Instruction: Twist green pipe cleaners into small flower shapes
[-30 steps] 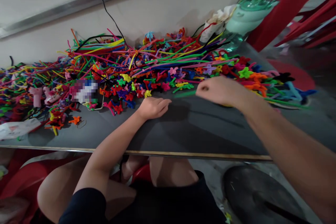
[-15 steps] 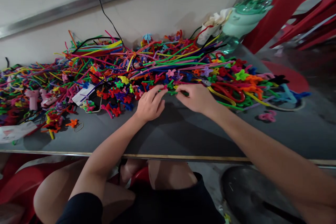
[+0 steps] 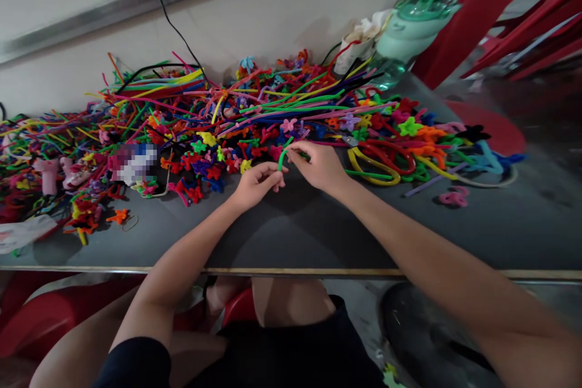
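Note:
A green pipe cleaner (image 3: 281, 159) curves upward between my two hands. My left hand (image 3: 257, 187) pinches its lower end between thumb and fingers. On its other side, my right hand (image 3: 313, 163) is closed around the upper part, with the fingertips partly hidden. Just beyond my hands lies a heap of bent pipe-cleaner flowers, among them a yellow flower (image 3: 207, 137), a pink flower (image 3: 288, 125) and a purple flower (image 3: 349, 121). Scissors with yellow handles (image 3: 377, 179) lie to the right of my right hand.
Long straight pipe cleaners (image 3: 291, 110) lie across the heap toward the wall. A green bottle (image 3: 404, 30) and a white cup (image 3: 350, 57) stand at the back right. A loose pink piece (image 3: 453, 196) sits on the dark table (image 3: 309, 242). A red chair (image 3: 482, 18) is beyond.
The green pipe cleaner, nearly flat before, now stands up in a curve between my hands. My left hand has turned and lowered slightly. The view has shifted a little.

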Demonstrator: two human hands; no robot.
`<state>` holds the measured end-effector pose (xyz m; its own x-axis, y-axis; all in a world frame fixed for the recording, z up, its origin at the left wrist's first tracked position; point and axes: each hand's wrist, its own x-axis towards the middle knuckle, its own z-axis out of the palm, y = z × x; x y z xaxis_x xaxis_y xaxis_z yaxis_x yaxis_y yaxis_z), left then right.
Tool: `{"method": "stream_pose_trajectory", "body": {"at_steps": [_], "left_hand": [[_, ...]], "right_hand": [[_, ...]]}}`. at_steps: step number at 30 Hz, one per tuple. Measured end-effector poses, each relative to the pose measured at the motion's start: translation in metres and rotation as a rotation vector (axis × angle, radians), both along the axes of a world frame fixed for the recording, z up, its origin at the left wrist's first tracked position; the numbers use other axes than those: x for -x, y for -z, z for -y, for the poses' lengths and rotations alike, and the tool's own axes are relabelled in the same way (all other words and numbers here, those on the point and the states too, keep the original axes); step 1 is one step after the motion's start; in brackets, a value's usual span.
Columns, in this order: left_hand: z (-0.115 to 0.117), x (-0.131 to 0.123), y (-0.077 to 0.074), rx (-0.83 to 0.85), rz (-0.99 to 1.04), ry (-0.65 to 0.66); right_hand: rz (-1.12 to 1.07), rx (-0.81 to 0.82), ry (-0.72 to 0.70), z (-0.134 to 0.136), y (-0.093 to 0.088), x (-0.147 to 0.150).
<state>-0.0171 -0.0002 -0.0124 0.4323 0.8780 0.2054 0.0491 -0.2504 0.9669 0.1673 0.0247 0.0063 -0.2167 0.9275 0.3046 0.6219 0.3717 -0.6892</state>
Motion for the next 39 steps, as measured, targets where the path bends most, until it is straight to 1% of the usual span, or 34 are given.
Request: {"method": "stream_pose_trajectory", "body": {"at_steps": [4,8,12,15,18,22,25,28,31,34,35,37,39], "left_hand": [[-0.003,0.002,-0.003,0.107,0.086,-0.121],[-0.008,0.004,0.001,0.125,0.078,-0.193],[-0.013,0.004,0.01,0.023,0.06,-0.253],[-0.015,0.005,0.015,-0.086,-0.041,-0.275],[-0.015,0.008,0.016,-0.267,-0.207,-0.321],[-0.014,0.013,0.016,-0.584,-0.549,-0.419],[-0.015,0.018,0.015,-0.743,-0.808,-0.418],[-0.016,0.019,0.014,-0.855,-0.956,-0.4],[-0.015,0.016,0.011,-0.907,-1.01,-0.367],[-0.01,0.013,0.007,-0.917,-0.982,-0.315],[-0.009,0.012,0.005,-0.921,-0.947,-0.311],[-0.006,0.013,0.002,-0.941,-0.837,-0.348],[-0.005,0.016,0.0,-0.985,-0.714,-0.411]], "right_hand": [[0.036,0.031,-0.046,0.005,0.01,0.009],[0.101,0.02,-0.067,0.01,0.018,0.015],[0.235,-0.036,-0.111,0.016,0.022,0.018],[0.283,-0.07,-0.162,0.018,0.023,0.018],[0.196,-0.088,-0.181,0.015,0.023,0.02],[0.041,-0.05,-0.107,0.013,0.024,0.026],[-0.037,-0.026,-0.101,0.012,0.025,0.03],[-0.122,-0.007,-0.1,0.011,0.025,0.03],[-0.199,0.032,-0.106,0.009,0.021,0.028],[-0.274,0.034,-0.09,0.008,0.018,0.025],[-0.306,0.032,-0.083,0.007,0.018,0.025],[-0.411,0.067,-0.08,0.003,0.019,0.024],[-0.59,0.187,-0.096,-0.003,0.022,0.023]]}}
